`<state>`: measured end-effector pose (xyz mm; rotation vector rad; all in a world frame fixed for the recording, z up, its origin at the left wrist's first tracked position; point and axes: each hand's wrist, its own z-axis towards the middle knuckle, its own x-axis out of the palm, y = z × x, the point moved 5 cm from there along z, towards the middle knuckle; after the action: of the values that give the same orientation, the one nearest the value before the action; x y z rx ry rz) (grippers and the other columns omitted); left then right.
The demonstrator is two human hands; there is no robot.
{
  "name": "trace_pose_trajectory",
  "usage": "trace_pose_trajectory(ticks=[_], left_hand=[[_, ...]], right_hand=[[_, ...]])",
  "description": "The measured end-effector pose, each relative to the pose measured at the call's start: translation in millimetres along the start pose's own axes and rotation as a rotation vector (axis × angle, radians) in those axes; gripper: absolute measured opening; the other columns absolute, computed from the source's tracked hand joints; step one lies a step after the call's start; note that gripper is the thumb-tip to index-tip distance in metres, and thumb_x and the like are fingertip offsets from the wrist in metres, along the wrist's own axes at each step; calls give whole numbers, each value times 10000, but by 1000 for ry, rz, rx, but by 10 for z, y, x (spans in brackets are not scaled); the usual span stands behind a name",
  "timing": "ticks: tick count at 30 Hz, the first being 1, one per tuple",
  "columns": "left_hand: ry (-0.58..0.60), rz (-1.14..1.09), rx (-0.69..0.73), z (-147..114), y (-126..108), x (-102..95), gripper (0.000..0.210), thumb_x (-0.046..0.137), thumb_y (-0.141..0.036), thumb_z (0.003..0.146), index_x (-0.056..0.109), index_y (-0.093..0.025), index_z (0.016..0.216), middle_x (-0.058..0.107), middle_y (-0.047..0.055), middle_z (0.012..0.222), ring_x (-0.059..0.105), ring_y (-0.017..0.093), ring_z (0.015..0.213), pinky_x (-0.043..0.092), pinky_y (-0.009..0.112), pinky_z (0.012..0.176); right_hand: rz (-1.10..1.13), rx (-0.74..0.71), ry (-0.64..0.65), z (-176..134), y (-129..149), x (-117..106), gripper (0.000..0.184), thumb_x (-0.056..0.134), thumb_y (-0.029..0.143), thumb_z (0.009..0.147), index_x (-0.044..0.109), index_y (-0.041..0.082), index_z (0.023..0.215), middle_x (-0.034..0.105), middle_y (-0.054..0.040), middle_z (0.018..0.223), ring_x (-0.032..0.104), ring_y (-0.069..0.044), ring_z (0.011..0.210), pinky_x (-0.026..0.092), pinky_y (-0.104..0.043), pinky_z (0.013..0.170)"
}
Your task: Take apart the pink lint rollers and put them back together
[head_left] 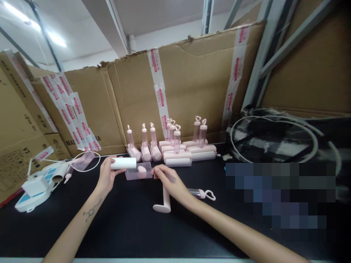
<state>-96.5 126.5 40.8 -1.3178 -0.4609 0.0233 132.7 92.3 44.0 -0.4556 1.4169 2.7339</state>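
My left hand is closed around a white lint roll, held level above the left end of a translucent pink lint roller cover. A small pale pink rounded part shows inside that cover. At the cover's right end my right hand has its thumb and finger pinched together on the edge. Under this hand lies a pink lint roller frame with a flat round end, partly hidden by the hand. Its clear handle with a heart-shaped loop sticks out to the right.
Several finished-looking pink lint rollers stand in a row along the cardboard wall. On the left are a white power strip, a hollow cardboard tube and another pink cover. Black wrapped material with a white cable sits right.
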Motion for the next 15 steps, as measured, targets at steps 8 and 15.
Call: trace_pose_trajectory(ticks=[8, 15], left_hand=[[90, 243, 113, -11, 157, 159, 293, 710, -143, 602, 591, -165, 869, 623, 87, 1009, 526, 241, 1062, 401, 327, 910], [229, 623, 309, -409, -22, 351, 94, 679, -230, 675, 590, -211, 652, 597, 14, 717, 560, 234, 854, 393, 298, 848]], right_hand=[[-684, -174, 338, 111, 321, -426, 271, 465, 420, 876, 628, 206, 851, 649, -31, 663, 609, -185, 639, 377, -261, 596], [-1127, -15, 656, -50, 1, -452, 221, 766, 323, 607, 657, 194, 750, 678, -64, 660, 640, -243, 602, 344, -259, 509]])
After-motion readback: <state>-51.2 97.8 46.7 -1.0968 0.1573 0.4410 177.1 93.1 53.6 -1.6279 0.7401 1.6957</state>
